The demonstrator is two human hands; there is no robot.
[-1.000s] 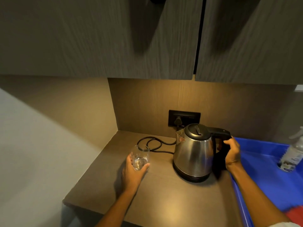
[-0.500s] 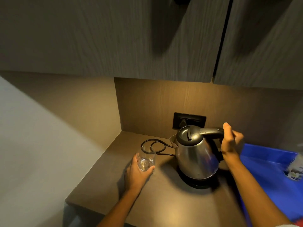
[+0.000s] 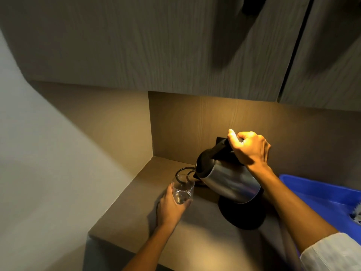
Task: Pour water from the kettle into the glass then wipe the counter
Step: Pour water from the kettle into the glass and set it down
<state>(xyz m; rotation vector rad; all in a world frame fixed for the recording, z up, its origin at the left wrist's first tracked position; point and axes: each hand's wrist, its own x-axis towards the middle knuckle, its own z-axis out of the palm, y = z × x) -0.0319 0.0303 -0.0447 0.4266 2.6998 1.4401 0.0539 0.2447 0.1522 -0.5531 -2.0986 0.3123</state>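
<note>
A steel kettle with a black lid and handle is lifted off its black base and tilted to the left. My right hand grips its handle from above. The spout hangs just over the rim of a clear glass that stands on the brown counter with a little water in the bottom. My left hand wraps around the glass from the near side.
A black cord loops on the counter behind the glass. A blue tray lies at the right with a bottle partly in view at the frame's edge. Wall cupboards hang low overhead. A wall closes the counter's left side.
My right hand has lifted the kettle off its base and tipped it left until the spout is over the glass. My left hand has stayed on the glass.
</note>
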